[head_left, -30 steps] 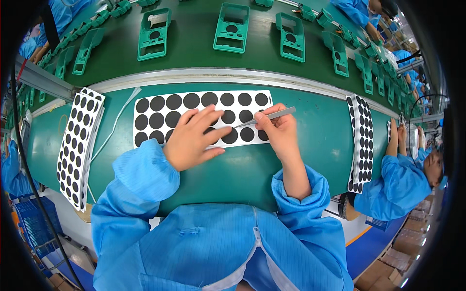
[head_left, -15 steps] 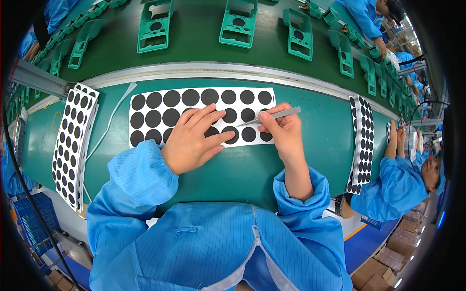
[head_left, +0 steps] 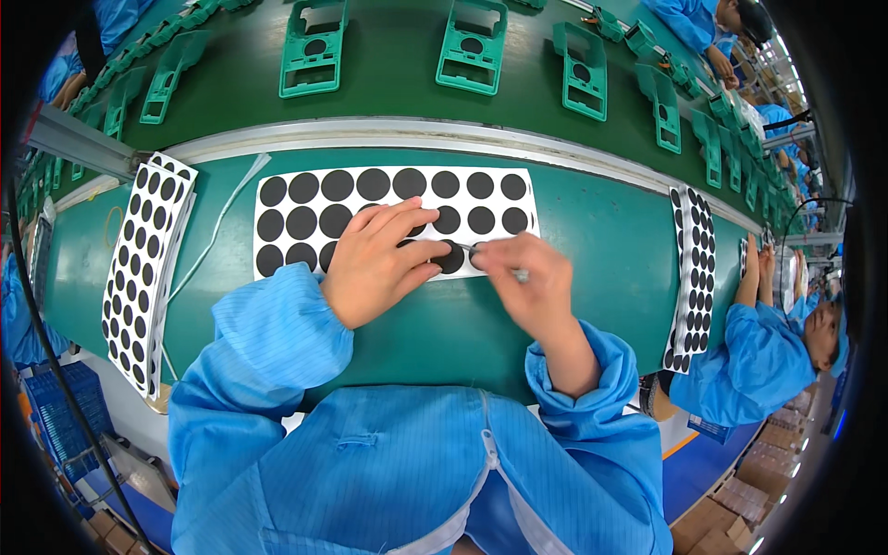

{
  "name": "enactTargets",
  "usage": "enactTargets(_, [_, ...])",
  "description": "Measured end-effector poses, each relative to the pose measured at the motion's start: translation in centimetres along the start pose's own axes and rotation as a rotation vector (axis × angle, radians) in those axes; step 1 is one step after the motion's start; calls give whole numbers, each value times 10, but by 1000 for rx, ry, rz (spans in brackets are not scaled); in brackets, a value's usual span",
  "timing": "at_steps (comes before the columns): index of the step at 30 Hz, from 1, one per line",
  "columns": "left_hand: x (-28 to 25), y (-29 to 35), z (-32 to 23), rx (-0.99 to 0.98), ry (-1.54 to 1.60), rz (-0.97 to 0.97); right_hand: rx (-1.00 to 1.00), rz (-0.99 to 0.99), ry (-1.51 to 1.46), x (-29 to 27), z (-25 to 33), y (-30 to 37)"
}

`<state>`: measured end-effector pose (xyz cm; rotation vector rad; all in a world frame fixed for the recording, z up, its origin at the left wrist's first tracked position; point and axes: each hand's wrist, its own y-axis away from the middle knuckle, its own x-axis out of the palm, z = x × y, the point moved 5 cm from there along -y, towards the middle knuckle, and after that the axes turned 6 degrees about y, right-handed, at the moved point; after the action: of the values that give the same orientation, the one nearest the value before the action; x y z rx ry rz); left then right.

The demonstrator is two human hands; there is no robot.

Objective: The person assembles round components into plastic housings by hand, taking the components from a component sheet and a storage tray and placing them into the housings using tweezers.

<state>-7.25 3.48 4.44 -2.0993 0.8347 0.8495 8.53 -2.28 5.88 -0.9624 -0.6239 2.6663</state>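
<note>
A white sheet (head_left: 462,203) with rows of black round stickers lies flat on the green bench. My left hand (head_left: 375,264) rests on it with fingers spread, covering several stickers; its index fingertip touches a black round sticker (head_left: 450,260) in the nearest row. Metal tweezers (head_left: 522,276) are pinched in my right hand (head_left: 536,291), which is smeared by motion. Their tips point left, at the sheet between that sticker and the one to its right, which my fingers partly hide. Whether the tips grip anything I cannot tell.
Similar sticker sheets are stacked at the left (head_left: 143,277) and right (head_left: 689,277) of the bench. Beyond a metal rail (head_left: 388,129), green plastic housings (head_left: 470,46) lie on a dark green conveyor. A white strip (head_left: 217,222) lies near the left stack. Co-workers sit at the right and far side.
My right hand has moved down and left, bringing the tweezers toward the nearest row. The sheet and my left hand appear slightly farther right. Housings on the conveyor have shifted right.
</note>
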Motion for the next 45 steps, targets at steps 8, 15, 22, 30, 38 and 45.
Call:
enactTargets(8, [-1, -3, 0, -53, 26, 34, -421, -6, 190, 0, 29, 25])
enactTargets(15, [-5, -4, 1, -91, 65, 138, 86, -216, -443, -35, 40, 35])
enactTargets(22, [-48, -21, 9, -124, 162, 72, 337, -569, -668, -40, 27, -15])
enactTargets(30, [-116, -69, 192, -630, -273, -278, 644, -580, -884, -7, -24, -8])
enactTargets(38, [-101, -91, 240, -719, 133, -145, 691, -613, -904, -9, -41, -8])
enactTargets(45, [-96, -53, 96, -708, 620, -118, 629, -684, -811, -18, -25, -6])
